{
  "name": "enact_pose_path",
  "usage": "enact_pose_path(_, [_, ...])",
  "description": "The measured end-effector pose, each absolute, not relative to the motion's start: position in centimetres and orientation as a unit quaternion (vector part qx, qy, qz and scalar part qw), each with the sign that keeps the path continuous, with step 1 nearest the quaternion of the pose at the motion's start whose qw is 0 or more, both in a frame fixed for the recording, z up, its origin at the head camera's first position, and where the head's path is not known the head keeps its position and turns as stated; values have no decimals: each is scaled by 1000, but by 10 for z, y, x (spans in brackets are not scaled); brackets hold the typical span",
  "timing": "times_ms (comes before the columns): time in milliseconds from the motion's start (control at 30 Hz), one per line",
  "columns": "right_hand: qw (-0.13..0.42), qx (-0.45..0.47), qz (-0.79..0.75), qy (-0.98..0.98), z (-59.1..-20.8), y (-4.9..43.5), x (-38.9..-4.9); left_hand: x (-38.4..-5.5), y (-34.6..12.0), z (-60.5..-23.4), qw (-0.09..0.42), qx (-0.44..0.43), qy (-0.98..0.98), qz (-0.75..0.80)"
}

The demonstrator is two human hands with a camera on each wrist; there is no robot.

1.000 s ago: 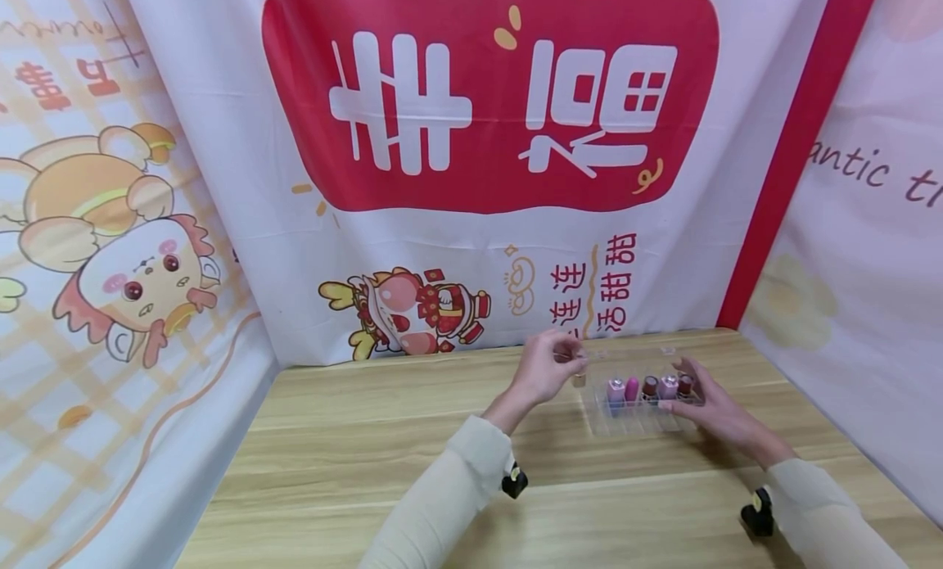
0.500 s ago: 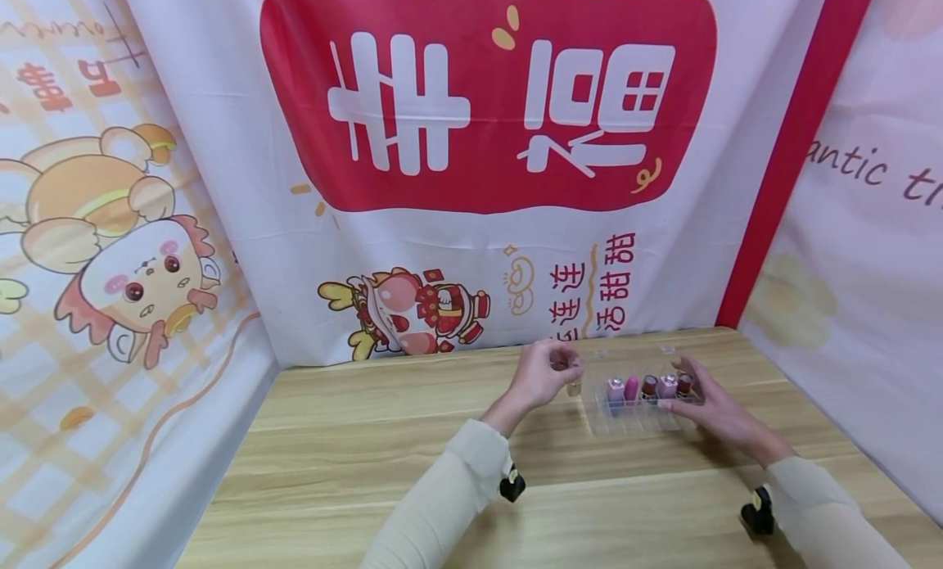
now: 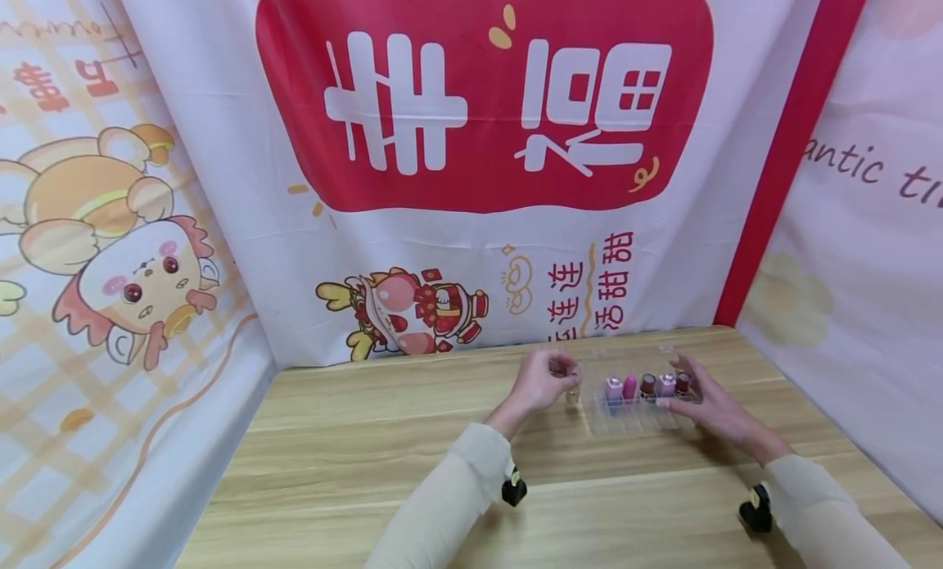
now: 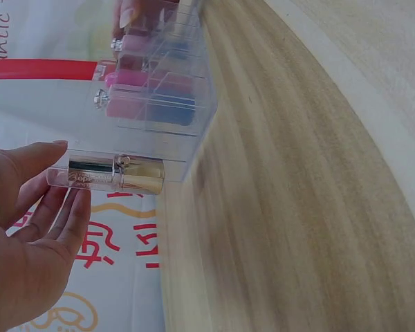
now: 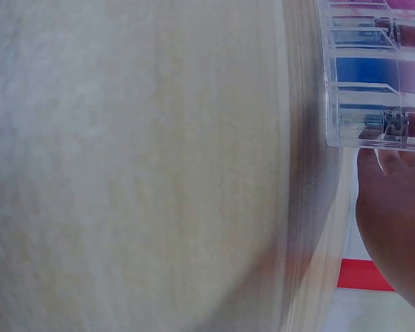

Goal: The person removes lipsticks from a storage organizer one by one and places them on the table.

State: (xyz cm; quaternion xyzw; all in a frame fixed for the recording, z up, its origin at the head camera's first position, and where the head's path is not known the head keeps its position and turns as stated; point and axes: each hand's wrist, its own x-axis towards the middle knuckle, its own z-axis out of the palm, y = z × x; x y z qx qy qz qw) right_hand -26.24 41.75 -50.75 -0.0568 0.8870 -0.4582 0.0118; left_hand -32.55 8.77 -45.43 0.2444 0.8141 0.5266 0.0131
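1. Left hand [image 3: 541, 382] pinches tube [image 4: 117, 173] by its top, upright, just left of case [image 3: 633, 424]; likely leaves base unobstructed.
2. Right hand [image 3: 716, 407] grips case's right end, probably steadying it.
3. Lipsticks [image 3: 629, 387] upright inside, seemingly propped.

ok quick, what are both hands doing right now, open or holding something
Left hand: holding a lipstick between thumb and fingers.
Right hand: holding the right end of the clear case.
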Motion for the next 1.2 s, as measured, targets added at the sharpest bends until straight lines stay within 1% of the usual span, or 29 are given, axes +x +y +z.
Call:
enact_pose_path(100, [13,-56,-458,887,-508,418,-263,-326,88,-458,20,233,818,526])
enact_pose_path(867, [2,-64,-452,890,-511,419,-265,-326,91,-470,28,243,813,529])
enact_pose_path(1200, [6,-60,-451,890,-508,417,-263,-326,91,-475,53,231,805,544])
